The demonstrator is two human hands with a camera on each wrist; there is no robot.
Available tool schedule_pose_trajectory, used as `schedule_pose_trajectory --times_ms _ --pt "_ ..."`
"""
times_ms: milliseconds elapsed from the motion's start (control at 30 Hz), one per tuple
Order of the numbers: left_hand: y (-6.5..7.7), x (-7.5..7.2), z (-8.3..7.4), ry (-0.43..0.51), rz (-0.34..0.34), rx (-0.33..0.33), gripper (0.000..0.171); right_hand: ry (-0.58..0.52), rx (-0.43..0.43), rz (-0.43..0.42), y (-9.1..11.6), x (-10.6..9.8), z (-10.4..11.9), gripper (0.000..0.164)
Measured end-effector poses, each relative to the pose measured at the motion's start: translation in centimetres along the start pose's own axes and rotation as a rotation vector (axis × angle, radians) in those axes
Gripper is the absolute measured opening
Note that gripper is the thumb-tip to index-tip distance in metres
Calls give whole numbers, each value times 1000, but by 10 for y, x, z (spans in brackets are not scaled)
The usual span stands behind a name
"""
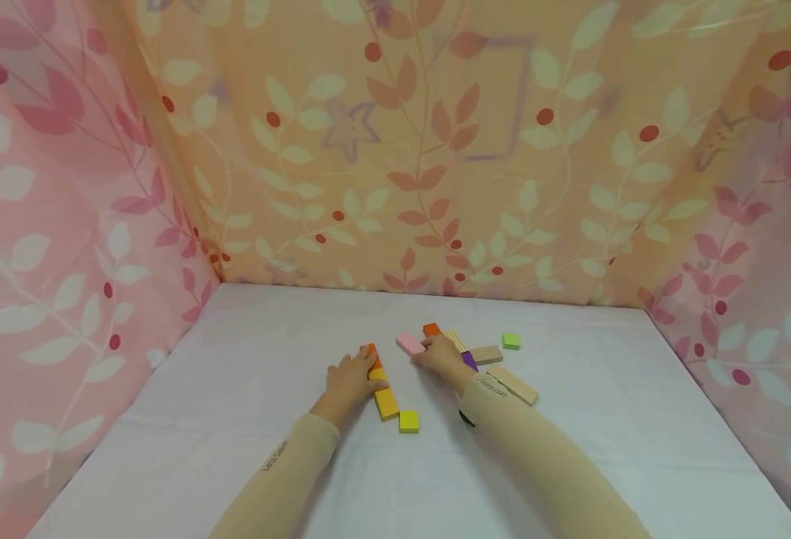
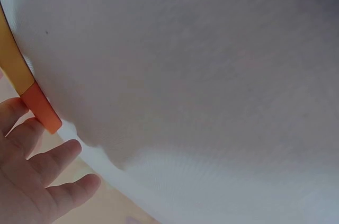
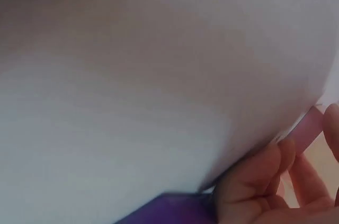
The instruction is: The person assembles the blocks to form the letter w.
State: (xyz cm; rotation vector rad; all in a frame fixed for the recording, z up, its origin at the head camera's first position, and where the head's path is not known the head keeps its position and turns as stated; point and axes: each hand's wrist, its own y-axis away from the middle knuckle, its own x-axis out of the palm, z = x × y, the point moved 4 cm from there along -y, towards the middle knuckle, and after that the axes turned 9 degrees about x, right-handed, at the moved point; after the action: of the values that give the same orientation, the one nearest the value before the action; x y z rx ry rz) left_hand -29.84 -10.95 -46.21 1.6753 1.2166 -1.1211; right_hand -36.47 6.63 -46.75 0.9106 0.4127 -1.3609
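Orange and yellow blocks lie end to end in a slanting row. My left hand (image 1: 350, 382) rests along it, fingers spread; fingertips touch the orange block (image 2: 41, 108), and the thumb lies over the yellow block (image 1: 386, 404) end of the row. My right hand (image 1: 444, 357) pinches one end of a flat pink block (image 1: 409, 343), also partly visible in the right wrist view. Beneath the right wrist shows a purple block (image 1: 469, 361), with another orange block (image 1: 431, 329) just beyond the fingers.
A yellow square block (image 1: 409, 421) lies at the row's near end. Right of my right hand are thin wooden sticks (image 1: 456, 340), a wooden block (image 1: 486, 355), larger wooden pieces (image 1: 513, 384) and a green square (image 1: 511, 341). Patterned cloth (image 1: 422, 187) walls surround the white table (image 1: 267, 329).
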Motion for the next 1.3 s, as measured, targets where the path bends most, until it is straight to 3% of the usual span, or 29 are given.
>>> schedule_pose_trajectory --times_ms 133,567,700,867,1100,1300 --pt "1 1 -1 8 -2 -5 74 -47 -5 22 5 -6 -2 46" --pt "1 5 2 11 -15 -4 73 -392 40 246 30 -32 -23 45" --pt "1 4 2 26 -19 -7 73 -450 61 328 34 -38 -27 44" --pt "1 4 2 35 -13 -7 72 -378 58 375 36 -37 -30 36" --pt "1 2 2 33 -12 -9 72 -221 -33 403 36 -26 -27 32" --pt "1 1 0 34 -10 -9 72 16 -90 299 43 -17 -25 42"
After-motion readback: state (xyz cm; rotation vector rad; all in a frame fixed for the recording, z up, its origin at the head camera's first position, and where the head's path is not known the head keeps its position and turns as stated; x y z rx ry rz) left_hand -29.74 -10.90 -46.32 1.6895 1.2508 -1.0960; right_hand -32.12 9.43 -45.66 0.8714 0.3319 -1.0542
